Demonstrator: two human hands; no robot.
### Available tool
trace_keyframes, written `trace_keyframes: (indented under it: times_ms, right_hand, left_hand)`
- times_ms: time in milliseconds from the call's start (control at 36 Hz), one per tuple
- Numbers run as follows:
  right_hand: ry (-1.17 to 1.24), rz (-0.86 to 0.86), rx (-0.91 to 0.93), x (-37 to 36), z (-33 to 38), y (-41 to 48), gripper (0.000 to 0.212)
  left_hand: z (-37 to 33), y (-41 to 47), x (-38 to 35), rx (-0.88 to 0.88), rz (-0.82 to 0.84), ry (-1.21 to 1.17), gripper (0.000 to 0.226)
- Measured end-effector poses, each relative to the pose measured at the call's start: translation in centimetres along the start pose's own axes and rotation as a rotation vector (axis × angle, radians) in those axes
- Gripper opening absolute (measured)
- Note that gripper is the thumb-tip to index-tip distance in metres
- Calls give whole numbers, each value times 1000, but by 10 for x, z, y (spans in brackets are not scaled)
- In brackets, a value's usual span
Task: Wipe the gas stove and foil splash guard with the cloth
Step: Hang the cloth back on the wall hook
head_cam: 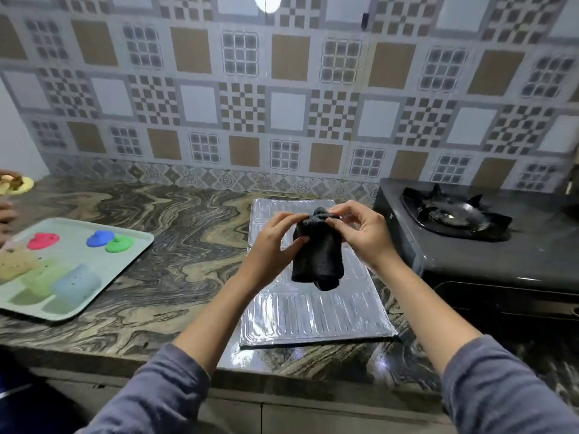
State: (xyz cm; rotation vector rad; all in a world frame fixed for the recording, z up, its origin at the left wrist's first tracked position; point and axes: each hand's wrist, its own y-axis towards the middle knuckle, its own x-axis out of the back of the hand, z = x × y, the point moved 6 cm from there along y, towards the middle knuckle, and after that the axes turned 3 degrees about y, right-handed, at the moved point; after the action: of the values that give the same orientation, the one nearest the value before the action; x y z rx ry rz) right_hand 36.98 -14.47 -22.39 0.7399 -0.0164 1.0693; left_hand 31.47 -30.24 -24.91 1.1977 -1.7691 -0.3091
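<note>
Both hands hold the cloth [318,255], a dark, bunched piece (black or near it) lifted above the foil [313,314]. Left hand [275,242] pinches its upper left side with fingers curled around the fabric; right hand [360,230] grips the top right, thumb and fingertips closed on a fold. The cloth's lower end hangs free over the middle of the foil, not clearly touching it.

That foil guard lies flat on the counter [175,245], its ribbed panels shining, its near edge close to the counter's front edge and its right edge just beside the stove [488,252]. The stove, black, sits at the counter's right end, with a burner [451,214] under a dark pan support.

Toward the counter's left end rests a pale green tray [131,245] carrying red, blue and green lumps at its far side and soft pastel pieces nearer the front. A yellow plate [18,186] sits at the far left corner. Patterned tiles [282,89] cover the wall behind. Grey sleeves [163,389] reach to mid-forearm.
</note>
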Motion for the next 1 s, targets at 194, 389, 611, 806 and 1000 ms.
trace_keyframes:
  times_ms: [194,389,611,806,1000]
  right_hand:
    - [-43,-41,74,29,20,13,15]
    - [-188,-94,153,61,25,27,11]
    - [-84,-92,220,94,32,61,7]
    - [-19,15,183,123,23,102,7]
    - [-41,75,266,149,13,137,12]
  left_hand:
    - [-20,33,8,-133,-57,24,21]
    - [-40,65,6,-197,-66,2,16]
    - [-56,114,-5,-177,-75,-83,10]
    - [-68,163,-20,-170,-48,-66,8]
    - [-80,208,-30,-217,-94,-18,8]
